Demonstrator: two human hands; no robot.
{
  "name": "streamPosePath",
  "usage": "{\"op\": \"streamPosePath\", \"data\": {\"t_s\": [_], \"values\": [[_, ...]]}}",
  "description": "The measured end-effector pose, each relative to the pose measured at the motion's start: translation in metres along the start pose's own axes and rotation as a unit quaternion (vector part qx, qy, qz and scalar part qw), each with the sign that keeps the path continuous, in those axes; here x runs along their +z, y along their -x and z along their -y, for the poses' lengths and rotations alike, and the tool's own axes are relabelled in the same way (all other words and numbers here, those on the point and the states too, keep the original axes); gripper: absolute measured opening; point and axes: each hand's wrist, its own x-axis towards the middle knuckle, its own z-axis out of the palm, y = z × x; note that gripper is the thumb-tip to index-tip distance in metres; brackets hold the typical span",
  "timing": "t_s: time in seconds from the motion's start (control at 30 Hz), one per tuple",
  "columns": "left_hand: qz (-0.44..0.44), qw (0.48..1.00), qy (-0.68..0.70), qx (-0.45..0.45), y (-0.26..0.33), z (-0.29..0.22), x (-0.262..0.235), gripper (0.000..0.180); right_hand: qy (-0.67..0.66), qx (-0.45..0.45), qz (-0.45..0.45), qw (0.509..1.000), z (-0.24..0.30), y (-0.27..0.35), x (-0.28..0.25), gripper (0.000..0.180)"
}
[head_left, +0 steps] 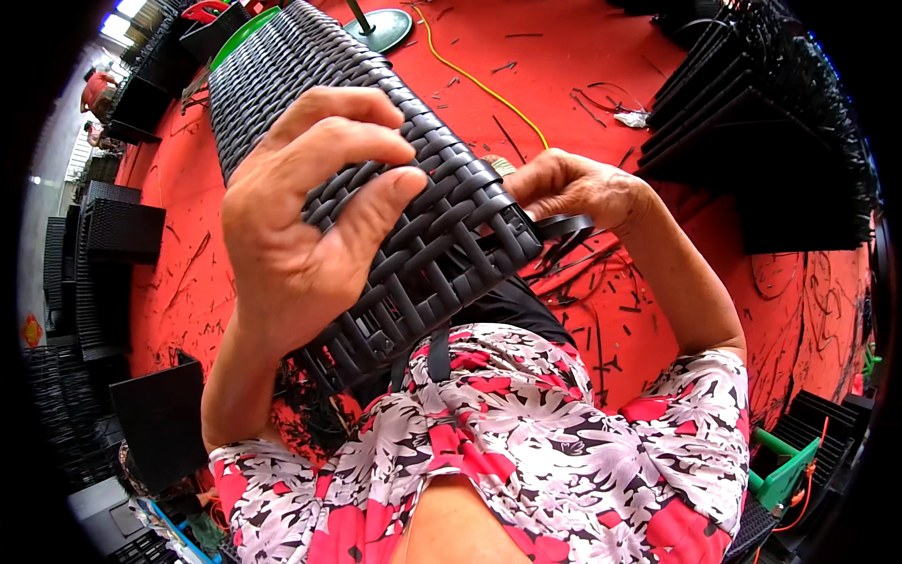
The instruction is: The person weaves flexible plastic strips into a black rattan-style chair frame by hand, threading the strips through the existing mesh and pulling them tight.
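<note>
A black woven plastic-rattan piece (413, 235), long and box-like, slants across my lap from the upper left. Its near end shows an open, looser weave with gaps. Over its top my left hand (310, 197) is raised, fingers curled and thumb apart from them, with nothing visible in the gap. At the near right corner my right hand (583, 191) is closed, its fingertips pinched and partly hidden behind the edge. A looped black plastic strip (567, 228) comes out at that corner, right under the pinched fingers.
Black strip scraps litter the red floor (489, 85), crossed by a yellow cord (460, 68). Dark stacked panels (752, 141) stand at right, woven black pieces (122, 230) at left. A round metal base (381, 31) lies beyond; a green box (782, 470) sits lower right. Another person (97, 92) is far left.
</note>
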Motion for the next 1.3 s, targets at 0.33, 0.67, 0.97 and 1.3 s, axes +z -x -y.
{"op": "streamPosePath", "data": {"t_s": [0.33,0.67,0.97,1.3], "values": [[0.049,0.998,0.025,-0.03,-0.009,0.009,0.012,0.01,-0.035,-0.084,0.104,0.99,-0.028,-0.019,0.008,0.055],[0.07,0.985,0.111,-0.112,-0.014,0.005,0.013,0.019,0.486,-0.01,-0.146,0.862,0.06,0.009,0.008,0.033],[0.156,0.818,0.474,-0.287,-0.075,-0.011,0.049,0.022,0.812,-0.171,-0.412,0.375,0.126,0.028,0.071,0.01],[0.103,0.807,0.509,-0.281,-0.08,-0.009,0.056,0.015,0.27,-0.045,-0.456,0.847,0.079,0.071,0.011,0.047]]}}
